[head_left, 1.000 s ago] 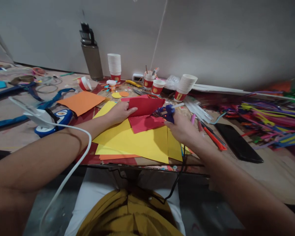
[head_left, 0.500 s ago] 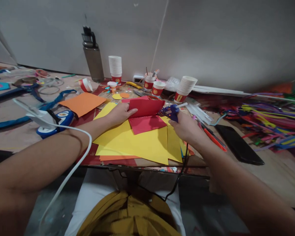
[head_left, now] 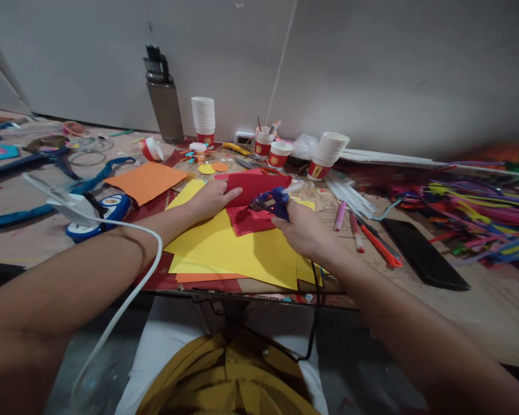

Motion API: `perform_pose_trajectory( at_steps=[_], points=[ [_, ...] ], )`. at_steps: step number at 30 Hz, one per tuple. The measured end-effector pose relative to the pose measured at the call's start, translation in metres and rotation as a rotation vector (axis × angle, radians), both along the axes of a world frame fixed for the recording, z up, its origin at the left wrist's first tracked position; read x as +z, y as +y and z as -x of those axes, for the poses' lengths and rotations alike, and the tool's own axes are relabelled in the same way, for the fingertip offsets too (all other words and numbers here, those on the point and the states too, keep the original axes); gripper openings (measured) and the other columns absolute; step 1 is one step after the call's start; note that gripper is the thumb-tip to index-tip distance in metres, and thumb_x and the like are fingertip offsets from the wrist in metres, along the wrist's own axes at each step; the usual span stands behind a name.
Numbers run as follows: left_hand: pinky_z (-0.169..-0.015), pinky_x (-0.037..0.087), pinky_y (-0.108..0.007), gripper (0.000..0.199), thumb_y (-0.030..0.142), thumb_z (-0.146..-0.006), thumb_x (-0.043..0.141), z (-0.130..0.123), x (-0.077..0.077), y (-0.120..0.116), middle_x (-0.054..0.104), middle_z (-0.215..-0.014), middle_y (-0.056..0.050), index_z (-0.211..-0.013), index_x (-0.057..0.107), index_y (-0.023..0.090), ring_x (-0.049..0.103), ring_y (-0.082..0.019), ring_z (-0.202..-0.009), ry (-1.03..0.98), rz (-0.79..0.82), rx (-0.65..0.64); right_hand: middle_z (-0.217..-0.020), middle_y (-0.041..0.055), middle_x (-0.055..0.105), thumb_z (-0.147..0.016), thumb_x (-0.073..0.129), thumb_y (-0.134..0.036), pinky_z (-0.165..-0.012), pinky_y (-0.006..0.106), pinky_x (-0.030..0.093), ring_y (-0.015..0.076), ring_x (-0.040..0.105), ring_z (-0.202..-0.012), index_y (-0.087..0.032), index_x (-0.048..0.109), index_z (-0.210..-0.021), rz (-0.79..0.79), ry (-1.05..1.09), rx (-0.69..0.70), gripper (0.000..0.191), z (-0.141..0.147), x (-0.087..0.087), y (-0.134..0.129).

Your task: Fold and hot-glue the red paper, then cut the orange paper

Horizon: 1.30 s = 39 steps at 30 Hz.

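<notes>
A folded piece of red paper [head_left: 254, 187] lies over yellow sheets [head_left: 225, 248], its upper flap raised. My left hand [head_left: 211, 199] grips the left edge of that flap between thumb and fingers. My right hand [head_left: 300, 226] is closed around a blue glue gun [head_left: 277, 203] with a clear stick at its back. The gun's nozzle points left, over the lower part of the red paper; whether the tip touches it cannot be made out. A black cord hangs from under my right hand.
Stacked paper cups [head_left: 328, 151], more cups and a bottle [head_left: 165, 106] stand along the back. An orange sheet [head_left: 147, 182] and a blue device [head_left: 115, 210] are at left. Markers [head_left: 339, 216], a black phone [head_left: 424, 253] and colourful strips [head_left: 493, 219] lie at right.
My right hand has moved left with the glue gun, bringing the nozzle from the red paper's right edge to over its lower part. My left hand has stayed on the flap.
</notes>
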<state>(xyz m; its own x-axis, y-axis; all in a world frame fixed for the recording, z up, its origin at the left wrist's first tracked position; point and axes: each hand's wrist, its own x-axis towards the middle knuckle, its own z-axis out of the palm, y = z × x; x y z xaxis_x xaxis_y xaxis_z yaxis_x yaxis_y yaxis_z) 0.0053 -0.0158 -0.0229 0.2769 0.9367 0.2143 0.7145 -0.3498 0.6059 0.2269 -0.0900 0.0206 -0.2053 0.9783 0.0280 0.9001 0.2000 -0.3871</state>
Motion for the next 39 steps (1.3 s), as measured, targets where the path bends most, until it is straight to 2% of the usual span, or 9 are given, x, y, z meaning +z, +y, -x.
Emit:
perform_pose_trajectory(
  at_steps=[3,9,17,21,24,28,33,37,39],
  points=[
    [-0.052,0.029,-0.028,0.041,0.047,-0.087,0.047,0.0,0.002,-0.001,0.048,-0.052,0.0,-0.056,0.045,0.019,0.041,-0.014,-0.051,-0.003,-0.005,-0.001,-0.101,0.0133,0.07,-0.086,0.053,-0.032,-0.068,0.033,0.044,0.0276,0.064,-0.087,-0.019,0.057,-0.108,0.007,0.012,0.003,0.025,-0.001,-0.002,0.001],
    [-0.052,0.028,-0.029,0.043,0.045,-0.087,0.049,-0.001,0.005,-0.003,0.043,-0.05,0.001,-0.053,0.04,0.02,0.039,-0.012,-0.049,0.003,-0.023,0.009,-0.095,0.0141,0.069,-0.087,0.052,-0.03,-0.063,0.032,0.043,0.0284,0.065,-0.084,-0.019,0.057,-0.101,-0.047,-0.069,-0.105,0.019,-0.026,0.0,0.004],
    [-0.05,0.027,-0.029,0.043,0.045,-0.087,0.049,-0.001,0.002,-0.002,0.045,-0.051,0.0,-0.053,0.04,0.02,0.038,-0.012,-0.048,0.017,-0.026,0.017,-0.099,0.0132,0.07,-0.085,0.053,-0.03,-0.067,0.032,0.044,0.0265,0.064,-0.085,-0.018,0.058,-0.105,-0.003,0.008,0.001,0.024,0.002,0.0,-0.001],
    [-0.051,0.028,-0.028,0.043,0.044,-0.088,0.05,-0.002,0.006,-0.005,0.043,-0.05,0.001,-0.053,0.04,0.021,0.04,-0.013,-0.049,0.023,-0.008,0.04,-0.095,0.0136,0.069,-0.086,0.052,-0.03,-0.063,0.031,0.043,0.0261,0.063,-0.08,-0.016,0.058,-0.103,-0.001,-0.03,-0.053,0.023,-0.01,-0.001,0.002],
    [-0.053,0.032,-0.028,0.041,0.041,-0.088,0.051,-0.001,0.006,-0.004,0.045,-0.052,0.0,-0.054,0.043,0.02,0.042,-0.013,-0.051,-0.007,-0.017,0.002,-0.092,0.0135,0.069,-0.086,0.051,-0.03,-0.061,0.031,0.042,0.0261,0.064,-0.079,-0.016,0.058,-0.098,-0.017,-0.08,-0.108,0.019,-0.021,0.002,0.002],
    [-0.056,0.035,-0.028,0.04,0.043,-0.088,0.051,0.001,0.001,0.0,0.048,-0.053,-0.001,-0.056,0.048,0.019,0.046,-0.014,-0.054,-0.056,-0.042,-0.04,-0.097,0.0131,0.069,-0.086,0.052,-0.031,-0.065,0.031,0.043,0.0262,0.064,-0.083,-0.018,0.058,-0.102,-0.012,-0.048,-0.047,0.022,-0.009,0.004,-0.003],
    [-0.051,0.031,-0.028,0.042,0.045,-0.087,0.049,0.0,0.002,-0.002,0.045,-0.05,0.0,-0.053,0.042,0.02,0.04,-0.013,-0.05,-0.032,-0.041,-0.008,-0.102,0.0135,0.07,-0.085,0.053,-0.028,-0.069,0.033,0.045,0.0253,0.064,-0.086,-0.017,0.058,-0.108,0.015,0.027,0.039,0.026,0.013,-0.001,-0.001],
    [-0.055,0.035,-0.027,0.039,0.043,-0.088,0.045,0.0,0.006,-0.005,0.054,-0.056,-0.001,-0.059,0.051,0.018,0.046,-0.013,-0.055,-0.072,-0.003,-0.102,-0.103,0.0145,0.07,-0.086,0.052,-0.029,-0.07,0.033,0.045,0.0263,0.064,-0.087,-0.016,0.058,-0.109,0.013,0.027,0.005,0.028,0.004,0.0,0.001],
    [-0.057,0.037,-0.027,0.037,0.044,-0.088,0.046,0.0,0.005,-0.004,0.058,-0.06,-0.002,-0.064,0.055,0.017,0.049,-0.014,-0.058,-0.084,-0.001,-0.101,-0.103,0.0148,0.069,-0.086,0.052,-0.029,-0.07,0.033,0.045,0.0267,0.064,-0.088,-0.016,0.058,-0.108,0.009,0.004,-0.016,0.026,-0.001,0.001,0.0]
  ],
)
